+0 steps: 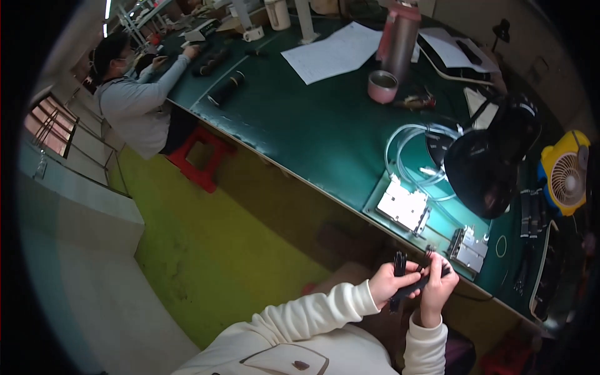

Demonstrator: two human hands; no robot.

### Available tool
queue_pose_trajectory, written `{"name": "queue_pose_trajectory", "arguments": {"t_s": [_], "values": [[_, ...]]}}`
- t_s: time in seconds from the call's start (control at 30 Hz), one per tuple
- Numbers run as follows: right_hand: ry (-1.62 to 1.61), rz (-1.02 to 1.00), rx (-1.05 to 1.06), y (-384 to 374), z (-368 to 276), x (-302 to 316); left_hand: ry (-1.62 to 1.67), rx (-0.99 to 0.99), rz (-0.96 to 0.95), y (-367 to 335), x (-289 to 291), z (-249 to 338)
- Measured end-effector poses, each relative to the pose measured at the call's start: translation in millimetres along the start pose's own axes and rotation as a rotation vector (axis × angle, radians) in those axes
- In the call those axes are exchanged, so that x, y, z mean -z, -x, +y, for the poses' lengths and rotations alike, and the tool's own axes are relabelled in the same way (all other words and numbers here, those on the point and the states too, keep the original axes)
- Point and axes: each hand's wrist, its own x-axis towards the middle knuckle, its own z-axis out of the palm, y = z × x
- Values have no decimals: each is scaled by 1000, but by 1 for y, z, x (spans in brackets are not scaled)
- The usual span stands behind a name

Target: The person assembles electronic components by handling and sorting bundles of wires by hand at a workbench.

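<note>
Just off the front edge of the bench, my left hand (389, 284) is closed around a bundle of thin black strips or cables (400, 264). Its upper ends stick up above my fingers, and lower ends hang beneath. Right beside it, my right hand (439, 282) has its fingers closed on a black cable-like piece, whose small tip (430, 249) shows above the fingertips. My fingers hide where the pieces meet. Nearest to the hands on the bench are a bright metal fixture (403, 206) and a smaller metal block (469, 251), with clear tubing (400, 147) coiled behind.
A black lamp head (481, 172) hangs low over the fixtures. To its right are a yellow-blue fan (564, 172) and black bundles (533, 212). Farther back stand a pink cup (382, 86), a flask (400, 44) and papers (331, 52). A co-worker (134, 100) sits far left.
</note>
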Motion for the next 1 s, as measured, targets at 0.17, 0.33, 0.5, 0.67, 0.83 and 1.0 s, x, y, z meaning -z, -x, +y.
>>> {"name": "queue_pose_trajectory", "arguments": {"t_s": [0.17, 0.33, 0.5, 0.67, 0.83, 1.0], "values": [[61, -13, 88, -16, -33, 46, -25, 81, 75, 10, 32, -3], [469, 99, 42, -110, -83, 139, 49, 189, 59, 36, 67, -4], [1321, 147, 310, -175, -54, 237, 194, 264, 37, 48, 78, -31], [1241, 3, -68, -163, -46, 236, 94, 265, -18, 59, 76, -54], [1381, 102, 434, -163, -17, 258, 160, 346, 12, 83, 70, -69], [955, 248, 565, -100, -65, 180, 164, 367, 12, 80, 65, -68]]}}
